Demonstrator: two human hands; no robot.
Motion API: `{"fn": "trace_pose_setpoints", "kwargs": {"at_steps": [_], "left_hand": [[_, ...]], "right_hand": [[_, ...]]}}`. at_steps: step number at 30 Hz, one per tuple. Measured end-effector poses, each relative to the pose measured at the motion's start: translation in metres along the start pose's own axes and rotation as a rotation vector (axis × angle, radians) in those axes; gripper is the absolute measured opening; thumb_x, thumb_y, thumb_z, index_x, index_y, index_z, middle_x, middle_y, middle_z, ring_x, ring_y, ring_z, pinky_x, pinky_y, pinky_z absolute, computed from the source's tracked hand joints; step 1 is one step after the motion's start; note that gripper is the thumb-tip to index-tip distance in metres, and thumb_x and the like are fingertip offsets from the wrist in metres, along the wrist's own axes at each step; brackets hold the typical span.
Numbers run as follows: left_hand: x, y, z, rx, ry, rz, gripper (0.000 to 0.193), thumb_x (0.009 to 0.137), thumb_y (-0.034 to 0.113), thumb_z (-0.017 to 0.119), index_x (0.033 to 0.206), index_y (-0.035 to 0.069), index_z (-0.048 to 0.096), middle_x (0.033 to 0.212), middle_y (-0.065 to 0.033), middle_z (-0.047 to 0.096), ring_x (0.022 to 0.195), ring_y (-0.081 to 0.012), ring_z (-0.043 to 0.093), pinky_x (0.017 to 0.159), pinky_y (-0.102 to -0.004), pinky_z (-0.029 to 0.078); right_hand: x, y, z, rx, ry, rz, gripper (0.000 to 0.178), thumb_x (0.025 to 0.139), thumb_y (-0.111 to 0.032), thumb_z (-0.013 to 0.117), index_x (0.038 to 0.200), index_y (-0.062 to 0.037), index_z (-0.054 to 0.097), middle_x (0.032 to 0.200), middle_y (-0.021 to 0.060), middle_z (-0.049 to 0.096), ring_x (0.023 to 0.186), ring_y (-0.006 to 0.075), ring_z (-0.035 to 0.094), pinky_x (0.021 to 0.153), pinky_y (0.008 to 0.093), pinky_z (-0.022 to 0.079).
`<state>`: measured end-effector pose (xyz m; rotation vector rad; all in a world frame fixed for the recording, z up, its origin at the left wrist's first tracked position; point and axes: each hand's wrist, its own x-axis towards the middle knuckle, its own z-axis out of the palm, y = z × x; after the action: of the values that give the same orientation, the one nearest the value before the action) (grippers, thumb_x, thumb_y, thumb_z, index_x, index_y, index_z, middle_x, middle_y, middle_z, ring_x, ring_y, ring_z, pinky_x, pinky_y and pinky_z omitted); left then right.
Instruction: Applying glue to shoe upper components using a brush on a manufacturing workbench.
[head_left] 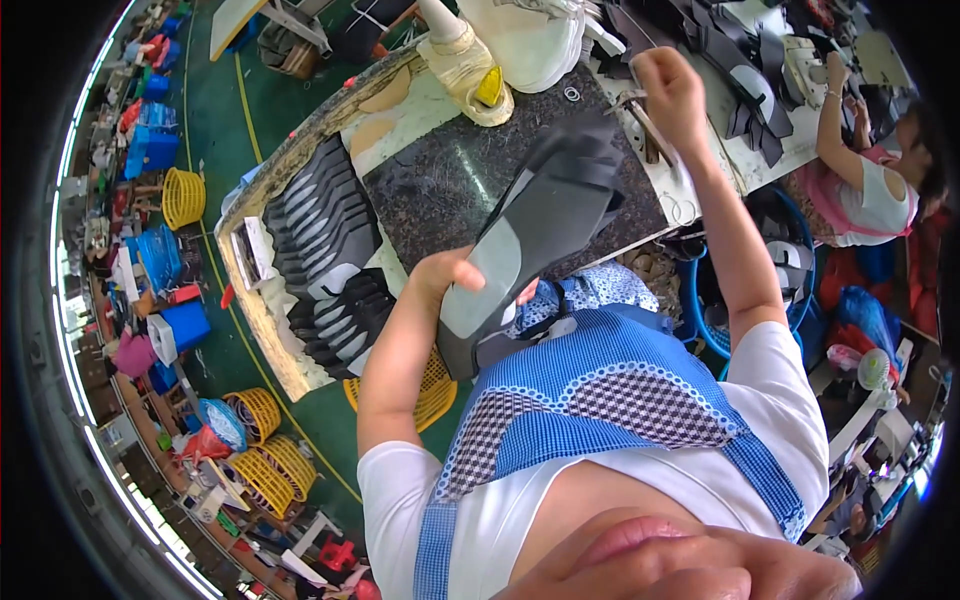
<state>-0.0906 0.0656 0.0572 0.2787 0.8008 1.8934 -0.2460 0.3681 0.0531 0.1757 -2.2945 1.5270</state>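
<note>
My left hand (452, 275) grips a thick stack of black, flat cut pieces (565, 215), the front one carrying a light grey rounded panel. The stack is tilted in front of my apron, its far end fanned and blurred over a dark speckled slab (420, 205). Raised beyond the slab's right side, my right hand (672, 95) is closed; whatever may be inside its fingers is hidden. Near it a thin brown stick-like tool (650, 135) lies at the slab's edge. Overlapping rows of similar black-and-grey pieces (325, 225) rest left of the slab.
A crusted cream container (465, 75) and a white bulky bag (530, 45) stand at the slab's far edge. Loose black pieces (745, 85) cover the table at right. A co-worker (870, 195) sits beyond a blue basket (808, 300). A yellow basket (435, 400) stands below left.
</note>
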Motion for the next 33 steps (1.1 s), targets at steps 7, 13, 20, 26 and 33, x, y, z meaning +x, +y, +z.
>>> {"fn": "trace_pose_setpoints", "kwargs": {"at_steps": [7,13,20,26,33], "left_hand": [[-0.031,0.006,-0.03,-0.126,0.633,0.517,0.066,0.071,0.044,0.072,0.118,0.001,0.052,0.106,-0.011,0.059,0.098,-0.0257,0.06,0.092,-0.0406,0.047],[-0.017,0.011,-0.025,0.179,1.089,0.724,0.055,0.075,0.028,0.079,0.117,0.003,0.054,0.104,-0.0053,0.06,0.094,-0.0149,0.059,0.084,-0.0307,0.048],[0.014,0.007,-0.016,0.116,1.094,0.892,0.075,0.083,0.04,0.073,0.135,0.0,0.039,0.124,-0.0105,0.052,0.111,-0.0194,0.054,0.095,-0.0336,0.045],[-0.007,-0.005,-0.019,-0.053,1.032,0.714,0.046,0.086,0.039,0.064,0.111,0.001,0.059,0.101,-0.0073,0.064,0.091,-0.017,0.062,0.083,-0.0299,0.05],[-0.002,-0.01,-0.016,-0.254,0.637,0.97,0.073,0.084,0.044,0.065,0.136,-0.002,0.041,0.133,-0.0172,0.051,0.122,-0.0254,0.05,0.105,-0.0378,0.039]], "right_hand": [[-0.006,0.122,-0.06,-1.147,-0.567,-0.047,0.028,0.083,-0.034,0.063,0.1,-0.0125,0.07,0.101,0.0128,0.066,0.099,0.0319,0.061,0.085,0.0425,0.048],[-0.021,0.026,0.002,-0.242,-0.496,0.216,0.034,0.086,-0.032,0.068,0.106,-0.005,0.065,0.084,0.0091,0.068,0.087,0.0219,0.066,0.076,0.0345,0.052],[-0.099,-0.108,0.109,0.443,-0.729,0.03,0.068,0.074,-0.02,0.077,0.132,-0.001,0.045,0.11,0.0128,0.061,0.1,0.0219,0.059,0.09,0.0333,0.047],[-0.072,-0.102,0.083,1.231,-1.007,0.841,0.046,0.084,-0.027,0.054,0.116,0.0054,0.053,0.088,0.0053,0.058,0.057,0.008,0.042,0.048,0.021,0.034],[-0.087,-0.1,0.086,0.332,-0.836,0.23,0.06,0.075,-0.035,0.073,0.12,0.001,0.054,0.098,0.009,0.06,0.086,0.0165,0.056,0.083,0.0288,0.045]]}}
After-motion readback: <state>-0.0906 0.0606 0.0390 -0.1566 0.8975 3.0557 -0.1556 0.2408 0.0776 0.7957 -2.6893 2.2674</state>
